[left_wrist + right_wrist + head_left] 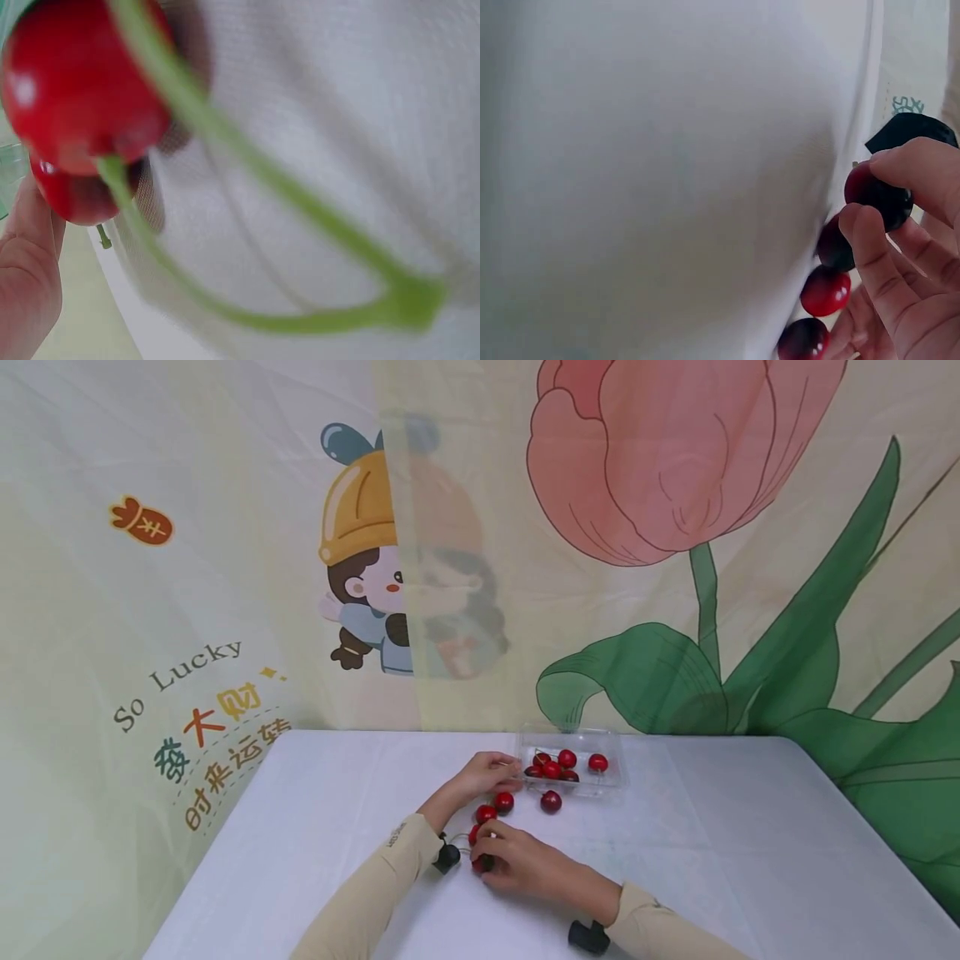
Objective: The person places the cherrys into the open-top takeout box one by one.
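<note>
My right hand [517, 860] pinches a dark red cherry [862, 186] between thumb and fingertips, low over the white table. Running away from it toward the back is a short row of cherries, including a bright red cherry [826, 291] and a darker cherry [504, 802]. At the back, my left hand [487, 772] holds the left side of a clear plastic box [611, 785], its far fingers partly hidden. Several cherries [552, 769] lie inside the box. Close to the left wrist camera, a glossy cherry [82, 82] with long green stems [270, 322] partly covers another cherry [82, 199].
A single dark cherry [551, 802] lies just in front of the box. The white cloth-covered table [720, 860] ends at a printed curtain [465, 693] behind it. Black wrist camera mounts [589, 937] hang under both forearms, near the cloth.
</note>
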The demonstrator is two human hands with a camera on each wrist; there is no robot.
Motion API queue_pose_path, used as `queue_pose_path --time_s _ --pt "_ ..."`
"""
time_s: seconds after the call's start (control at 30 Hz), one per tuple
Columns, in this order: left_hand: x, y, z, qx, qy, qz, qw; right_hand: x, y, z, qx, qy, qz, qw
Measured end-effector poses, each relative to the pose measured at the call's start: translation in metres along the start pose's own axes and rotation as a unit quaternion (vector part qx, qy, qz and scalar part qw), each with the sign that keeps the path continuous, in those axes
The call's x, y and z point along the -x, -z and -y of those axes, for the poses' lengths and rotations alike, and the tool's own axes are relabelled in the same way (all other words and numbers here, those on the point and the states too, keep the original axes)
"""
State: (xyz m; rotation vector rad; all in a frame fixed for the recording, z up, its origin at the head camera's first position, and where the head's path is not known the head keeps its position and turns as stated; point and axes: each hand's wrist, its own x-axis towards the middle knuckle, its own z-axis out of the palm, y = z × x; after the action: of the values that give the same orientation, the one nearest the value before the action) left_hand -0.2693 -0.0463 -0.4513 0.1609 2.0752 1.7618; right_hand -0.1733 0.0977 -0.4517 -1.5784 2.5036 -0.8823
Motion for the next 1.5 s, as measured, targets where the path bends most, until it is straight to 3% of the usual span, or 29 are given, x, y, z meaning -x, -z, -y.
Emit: queue_pose_path --time_s 0.13,0.33,0.57,0.83,1.1,1.27,1.5 --pt "0.000 0.000 0.000 0.008 -0.001 0.002 1.0000 0.006 0.007 0.004 -0.009 -0.014 -0.009 0.9998" --pt "0.000 0.000 0.000 0.012 -0.002 0.002 0.9999 0.018 0.019 0.009 -0.026 0.004 -0.049 0.9985" --pt "-0.001 0.001 0.002 0.009 0.004 -0.003 0.9999 0.038 0.034 0.009 -0.051 -0.057 -0.081 0.9938" --pt "0.000 0.001 0.003 -0.003 0.015 -0.012 0.9998 0.049 0.059 -0.002 -0.026 -0.034 -0.189 0.9811" --pt "-0.001 0.000 0.003 0.016 0.002 -0.005 0.9999 0.048 0.089 -0.013 0.025 -0.025 -0.265 0.9635" --pt "-0.002 0.000 0.004 0.016 -0.003 -0.008 0.9998 0.040 0.102 -0.020 0.043 -0.014 -0.277 0.9597" --pt "-0.003 0.001 0.004 0.003 0.002 -0.002 1.0000 0.028 0.109 -0.036 0.059 -0.034 -0.280 0.9576"
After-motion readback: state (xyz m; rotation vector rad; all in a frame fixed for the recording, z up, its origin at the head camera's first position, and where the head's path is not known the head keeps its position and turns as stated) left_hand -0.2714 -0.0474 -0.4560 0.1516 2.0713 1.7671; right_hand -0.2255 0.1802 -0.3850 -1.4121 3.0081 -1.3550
